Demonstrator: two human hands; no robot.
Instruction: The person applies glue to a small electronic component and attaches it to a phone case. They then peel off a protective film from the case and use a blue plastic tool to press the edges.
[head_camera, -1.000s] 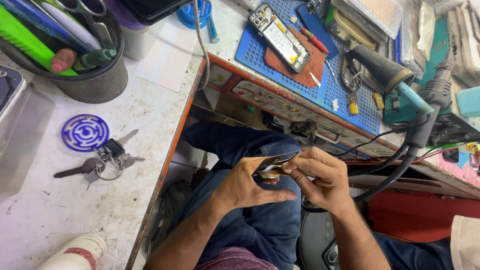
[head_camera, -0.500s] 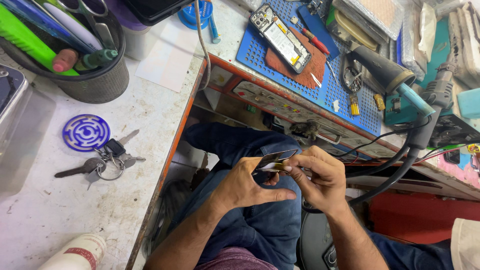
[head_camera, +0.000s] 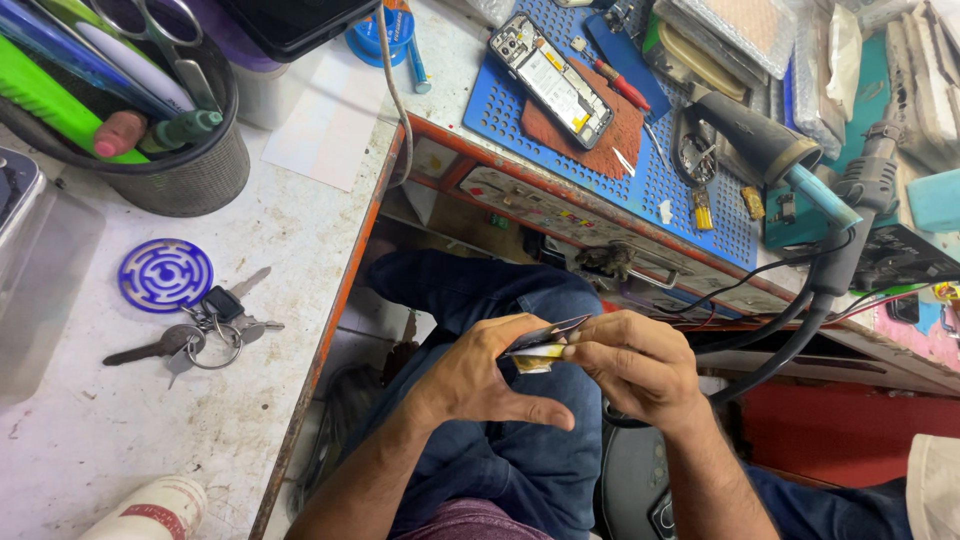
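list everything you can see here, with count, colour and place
small flat part: 1, dark with a yellow edge, pinched between both hands above the lap
opened phone: 1, dark frame, on the blue mat
blue mat: 1, blue, far bench
red screwdriver: 1, on the mat
hot air tool: 1, black, right of the mat
key bunch: 1, metal, near bench
blue disc: 1, by the keys
pen holder: 1, black mesh, top left
left hand: 1
right hand: 1

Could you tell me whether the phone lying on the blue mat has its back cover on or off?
Off: the phone on the blue mat lies with its inner parts exposed.
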